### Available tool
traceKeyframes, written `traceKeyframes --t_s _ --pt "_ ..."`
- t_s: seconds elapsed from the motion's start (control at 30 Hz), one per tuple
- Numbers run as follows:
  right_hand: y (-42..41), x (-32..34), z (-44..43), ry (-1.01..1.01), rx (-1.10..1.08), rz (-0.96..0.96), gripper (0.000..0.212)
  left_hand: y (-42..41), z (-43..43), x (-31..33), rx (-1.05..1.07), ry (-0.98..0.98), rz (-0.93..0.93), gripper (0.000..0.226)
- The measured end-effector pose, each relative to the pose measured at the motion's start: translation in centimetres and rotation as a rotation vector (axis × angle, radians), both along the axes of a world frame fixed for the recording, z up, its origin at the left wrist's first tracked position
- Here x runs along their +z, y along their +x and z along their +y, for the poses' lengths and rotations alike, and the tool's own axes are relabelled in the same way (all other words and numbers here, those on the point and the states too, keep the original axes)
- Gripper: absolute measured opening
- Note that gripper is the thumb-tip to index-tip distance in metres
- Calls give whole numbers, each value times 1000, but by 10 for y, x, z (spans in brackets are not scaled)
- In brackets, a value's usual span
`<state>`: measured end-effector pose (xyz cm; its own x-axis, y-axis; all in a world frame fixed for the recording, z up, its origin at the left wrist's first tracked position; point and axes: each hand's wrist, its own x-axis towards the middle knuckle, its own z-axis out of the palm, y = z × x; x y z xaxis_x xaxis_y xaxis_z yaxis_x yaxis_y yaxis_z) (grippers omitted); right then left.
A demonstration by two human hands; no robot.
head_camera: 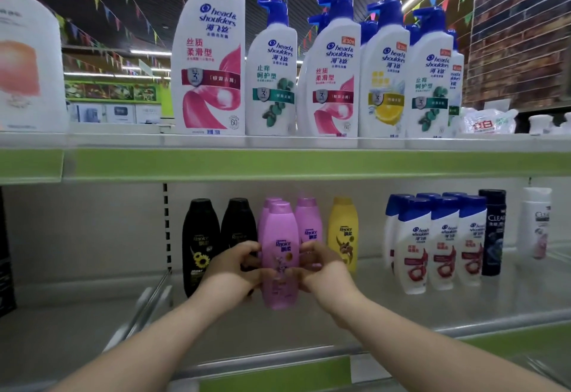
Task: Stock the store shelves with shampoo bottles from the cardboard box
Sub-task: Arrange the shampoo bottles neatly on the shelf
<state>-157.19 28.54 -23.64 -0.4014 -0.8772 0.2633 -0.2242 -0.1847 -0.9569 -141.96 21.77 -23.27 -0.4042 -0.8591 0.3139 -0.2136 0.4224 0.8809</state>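
Observation:
A pink Rejoice shampoo bottle (279,249) stands upright on the lower shelf (401,308), held from both sides. My left hand (231,271) grips its left side and my right hand (321,268) grips its right side. Behind it stand more pink bottles (307,221), with two black bottles (200,237) to the left and a yellow bottle (343,231) to the right. The cardboard box is out of view.
White and blue Head & Shoulders bottles (438,243) and a dark Clear bottle (492,231) stand further right. Large pump bottles (333,76) line the upper shelf, whose green edge (309,163) overhangs. A metal divider rail (145,308) runs at the left.

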Motion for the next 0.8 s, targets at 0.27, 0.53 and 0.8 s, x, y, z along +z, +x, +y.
traceKeyframes --t_s 0.27,0.53,0.8 --pt "1 -4 -1 -23 10 -18 28 2 2 2 34 -44 -67 25" --pt "2 -1 0 4 12 -40 28 2 -3 -3 59 -25 -68 27" --pt "0 -2 3 63 35 -47 37 5 2 4 33 22 -92 31"
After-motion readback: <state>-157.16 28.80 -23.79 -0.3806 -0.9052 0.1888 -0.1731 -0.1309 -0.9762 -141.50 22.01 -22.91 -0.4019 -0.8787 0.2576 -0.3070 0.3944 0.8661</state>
